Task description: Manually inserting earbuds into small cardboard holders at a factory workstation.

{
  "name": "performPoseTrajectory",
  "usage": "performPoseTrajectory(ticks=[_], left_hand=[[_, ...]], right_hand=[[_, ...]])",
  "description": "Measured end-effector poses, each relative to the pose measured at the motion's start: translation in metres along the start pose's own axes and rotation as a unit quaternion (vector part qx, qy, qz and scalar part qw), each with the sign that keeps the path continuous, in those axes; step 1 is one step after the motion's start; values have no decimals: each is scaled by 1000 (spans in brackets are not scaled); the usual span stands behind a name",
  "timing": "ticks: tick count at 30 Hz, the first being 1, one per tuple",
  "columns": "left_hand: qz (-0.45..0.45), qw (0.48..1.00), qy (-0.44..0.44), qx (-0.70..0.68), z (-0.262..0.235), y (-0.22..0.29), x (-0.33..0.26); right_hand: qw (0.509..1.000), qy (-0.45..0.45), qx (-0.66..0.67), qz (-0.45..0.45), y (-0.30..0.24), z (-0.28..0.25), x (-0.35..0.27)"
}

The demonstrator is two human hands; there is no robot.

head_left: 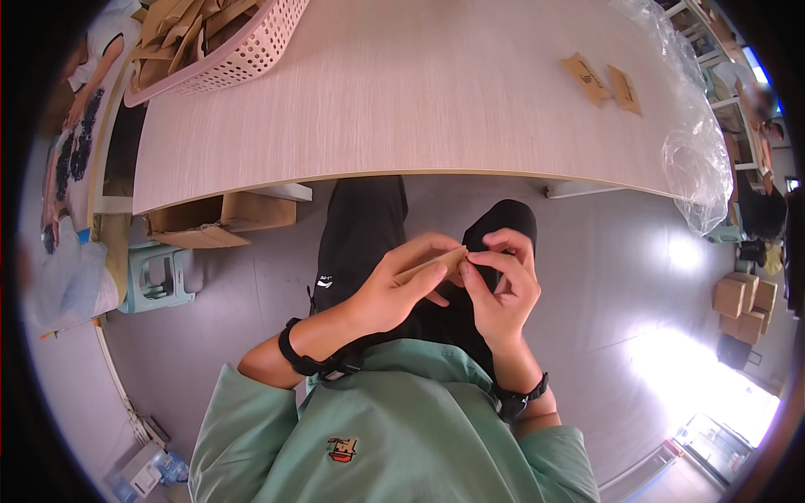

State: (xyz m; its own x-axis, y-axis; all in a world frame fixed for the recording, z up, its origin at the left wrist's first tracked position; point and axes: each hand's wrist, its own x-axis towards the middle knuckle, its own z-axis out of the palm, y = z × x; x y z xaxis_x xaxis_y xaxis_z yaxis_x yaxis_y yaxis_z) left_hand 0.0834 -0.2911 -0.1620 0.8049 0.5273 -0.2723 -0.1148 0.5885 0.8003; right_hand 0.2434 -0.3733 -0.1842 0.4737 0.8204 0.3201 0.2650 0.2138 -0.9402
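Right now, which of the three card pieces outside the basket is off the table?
The piece in the left hand, with the right hand at its end; the other two pieces lie on the table.

Holding a small brown cardboard piece (454, 258) in the bare left hand (396, 287), pinching its end with the bare right hand (508, 293), near a pale wood-grain table (419, 109).

1. Left brown packet (580, 67) on the table (402, 101): dark print, too small to read.
2. Right brown packet (625, 90), beside it: dark line of print lengthwise, also too small.
3. My black trousers (366, 226), left leg: white logo (324, 283), tiny marks above, illegible.
4. My green shirt (428, 419), front: small coloured emblem (342, 450).
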Motion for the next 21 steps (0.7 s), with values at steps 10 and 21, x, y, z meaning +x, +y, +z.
performPoseTrajectory(ticks=[10, 21], left_hand=[[412, 730, 94, 538, -4, -2, 10], [413, 696, 69, 583, -6, 4, 6]], right_hand=[[996, -15, 41, 80, -14, 8, 0], [993, -111, 40, 18, -7, -3, 11]])
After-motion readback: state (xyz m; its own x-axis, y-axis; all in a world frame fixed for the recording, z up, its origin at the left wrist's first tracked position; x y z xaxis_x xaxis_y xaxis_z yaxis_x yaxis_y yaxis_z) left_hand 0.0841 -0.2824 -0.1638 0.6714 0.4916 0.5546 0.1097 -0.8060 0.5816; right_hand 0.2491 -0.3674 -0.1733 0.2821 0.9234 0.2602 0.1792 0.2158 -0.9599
